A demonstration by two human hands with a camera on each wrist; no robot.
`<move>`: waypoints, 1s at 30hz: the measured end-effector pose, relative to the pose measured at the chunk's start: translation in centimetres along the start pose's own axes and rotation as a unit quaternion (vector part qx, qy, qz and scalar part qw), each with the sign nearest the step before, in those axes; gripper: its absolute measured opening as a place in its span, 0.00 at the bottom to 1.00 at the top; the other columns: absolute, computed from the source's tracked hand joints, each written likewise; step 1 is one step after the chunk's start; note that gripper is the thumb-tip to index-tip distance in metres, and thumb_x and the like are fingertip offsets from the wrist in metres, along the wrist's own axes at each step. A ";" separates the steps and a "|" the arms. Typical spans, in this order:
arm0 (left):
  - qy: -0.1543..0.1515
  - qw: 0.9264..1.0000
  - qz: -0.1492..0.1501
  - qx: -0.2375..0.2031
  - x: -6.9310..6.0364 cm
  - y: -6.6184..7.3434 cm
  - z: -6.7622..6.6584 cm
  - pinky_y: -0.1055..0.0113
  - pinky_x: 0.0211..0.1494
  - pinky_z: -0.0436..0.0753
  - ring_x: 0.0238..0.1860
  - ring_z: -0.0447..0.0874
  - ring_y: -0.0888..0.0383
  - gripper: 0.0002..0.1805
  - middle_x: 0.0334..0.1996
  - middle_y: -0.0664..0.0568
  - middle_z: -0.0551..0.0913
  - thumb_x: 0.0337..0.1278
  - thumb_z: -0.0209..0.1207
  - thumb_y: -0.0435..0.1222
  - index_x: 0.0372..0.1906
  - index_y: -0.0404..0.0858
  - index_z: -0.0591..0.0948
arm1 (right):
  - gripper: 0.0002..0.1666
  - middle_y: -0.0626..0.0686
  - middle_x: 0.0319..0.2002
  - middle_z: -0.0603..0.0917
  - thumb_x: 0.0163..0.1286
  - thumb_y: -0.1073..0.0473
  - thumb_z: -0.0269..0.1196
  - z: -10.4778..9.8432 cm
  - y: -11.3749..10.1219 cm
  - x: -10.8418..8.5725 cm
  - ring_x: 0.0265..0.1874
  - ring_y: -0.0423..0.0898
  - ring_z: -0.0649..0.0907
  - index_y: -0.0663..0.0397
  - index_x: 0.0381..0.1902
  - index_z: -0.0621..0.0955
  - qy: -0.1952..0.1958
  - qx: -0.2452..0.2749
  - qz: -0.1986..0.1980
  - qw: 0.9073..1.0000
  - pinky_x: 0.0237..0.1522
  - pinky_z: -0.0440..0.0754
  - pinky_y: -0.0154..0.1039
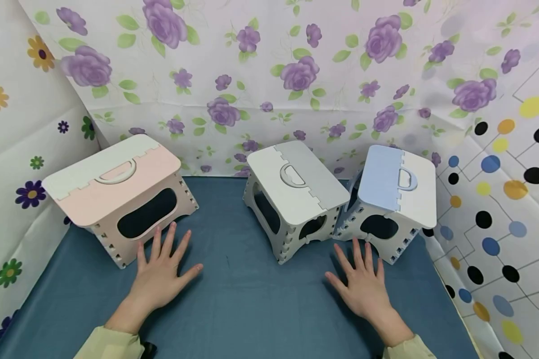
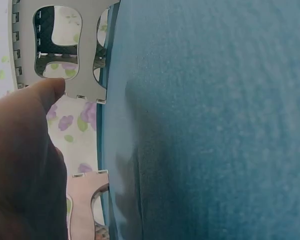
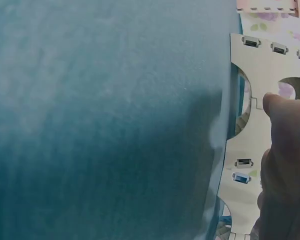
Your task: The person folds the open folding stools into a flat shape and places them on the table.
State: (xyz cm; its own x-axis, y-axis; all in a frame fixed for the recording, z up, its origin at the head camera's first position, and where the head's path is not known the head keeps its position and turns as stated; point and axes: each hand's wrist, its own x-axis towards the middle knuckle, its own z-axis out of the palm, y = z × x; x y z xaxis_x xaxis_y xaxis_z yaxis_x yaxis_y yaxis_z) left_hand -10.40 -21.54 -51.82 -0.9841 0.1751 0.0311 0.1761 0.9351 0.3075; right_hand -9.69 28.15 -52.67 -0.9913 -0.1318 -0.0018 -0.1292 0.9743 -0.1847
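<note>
Three folding step stools stand unfolded on a blue cloth. The pink and white stool (image 1: 117, 184) is on the left, angled. A grey and white stool (image 1: 292, 184) stands right of the middle, and a blue and white stool (image 1: 395, 189) is beside it, their near legs touching or almost so. My left hand (image 1: 159, 276) is spread flat over the cloth, its fingertips just in front of the pink stool. With fingers likewise spread, my right hand (image 1: 364, 286) is in front of the blue stool. Neither hand holds anything. In the wrist views only part of each hand shows.
The blue cloth (image 1: 251, 309) covers the table. Behind the stools hangs a white curtain with purple roses (image 1: 269, 89). A flowered sheet (image 1: 22, 149) borders the left side, and a sheet with coloured dots (image 1: 498, 224) the right.
</note>
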 end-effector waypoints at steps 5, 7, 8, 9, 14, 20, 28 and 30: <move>0.005 1.000 0.012 -0.011 -0.2 -0.1 -0.2 0.28 0.76 0.23 0.85 0.20 0.36 0.51 0.88 0.43 0.32 0.74 0.56 0.66 0.89 0.47 0.52 | 0.46 0.61 0.87 0.46 0.80 0.24 0.49 -0.4 0.1 0.2 0.83 0.71 0.45 0.32 0.88 0.57 0.008 0.016 -0.023 1.000 0.74 0.50 0.77; 0.011 1.000 0.018 -0.018 -0.3 -0.1 -0.2 0.26 0.76 0.28 0.85 0.23 0.36 0.50 0.88 0.42 0.34 0.74 0.57 0.65 0.89 0.48 0.53 | 0.45 0.62 0.86 0.51 0.81 0.25 0.50 -0.5 0.2 0.2 0.83 0.71 0.49 0.33 0.87 0.59 0.013 0.019 -0.034 0.999 0.74 0.56 0.75; 0.015 0.999 0.021 -0.020 -0.4 -0.1 -0.3 0.25 0.77 0.31 0.85 0.25 0.36 0.50 0.88 0.42 0.35 0.74 0.58 0.64 0.88 0.48 0.53 | 0.44 0.62 0.85 0.53 0.82 0.27 0.51 -0.6 0.1 0.2 0.82 0.71 0.51 0.33 0.87 0.59 0.016 0.022 -0.039 0.999 0.73 0.58 0.75; 0.018 0.999 0.023 -0.022 -0.4 -0.1 -0.3 0.24 0.77 0.35 0.86 0.26 0.35 0.49 0.88 0.42 0.36 0.74 0.58 0.63 0.88 0.48 0.54 | 0.43 0.63 0.85 0.56 0.82 0.28 0.51 -0.6 0.1 0.2 0.82 0.72 0.53 0.34 0.87 0.60 0.018 0.025 -0.043 0.999 0.73 0.61 0.74; 0.022 0.999 0.020 -0.040 -0.7 -0.1 -0.9 0.23 0.75 0.47 0.86 0.35 0.34 0.48 0.88 0.40 0.40 0.76 0.59 0.61 0.88 0.48 0.54 | 0.39 0.65 0.80 0.67 0.82 0.35 0.59 -1.0 0.0 0.3 0.77 0.71 0.65 0.43 0.82 0.70 0.043 0.041 -0.053 0.997 0.67 0.71 0.72; 0.038 0.997 0.020 -0.059 -0.9 0.0 -1.4 0.27 0.72 0.62 0.79 0.60 0.28 0.43 0.83 0.32 0.57 0.78 0.60 0.57 0.85 0.41 0.62 | 0.28 0.62 0.68 0.82 0.80 0.43 0.66 -1.3 -0.3 0.3 0.67 0.62 0.81 0.51 0.70 0.83 0.083 0.045 -0.056 0.994 0.59 0.81 0.65; 0.083 0.994 0.020 -0.074 -1.1 0.0 -1.6 0.31 0.63 0.76 0.68 0.77 0.31 0.33 0.74 0.34 0.74 0.80 0.60 0.50 0.78 0.35 0.74 | 0.23 0.60 0.62 0.86 0.79 0.46 0.67 -1.3 -0.4 0.3 0.59 0.60 0.86 0.50 0.64 0.87 0.083 0.050 -0.047 0.994 0.53 0.85 0.63; 0.086 0.993 0.010 -0.080 -1.2 0.0 -1.7 0.32 0.62 0.77 0.68 0.78 0.32 0.32 0.73 0.35 0.76 0.81 0.57 0.51 0.76 0.35 0.76 | 0.23 0.59 0.62 0.86 0.79 0.46 0.67 -1.4 -0.4 0.3 0.59 0.60 0.86 0.50 0.64 0.87 0.081 0.052 -0.045 0.994 0.52 0.85 0.62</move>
State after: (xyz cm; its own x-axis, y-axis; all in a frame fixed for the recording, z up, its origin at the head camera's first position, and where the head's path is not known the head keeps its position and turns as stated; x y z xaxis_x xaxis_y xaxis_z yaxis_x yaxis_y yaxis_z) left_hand -9.27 -22.28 -50.21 -0.9724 0.1259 0.1967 0.2039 0.8684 0.4520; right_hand -10.00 27.94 -51.20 -0.9681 -0.1784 0.1762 -0.2226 0.9347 -0.2771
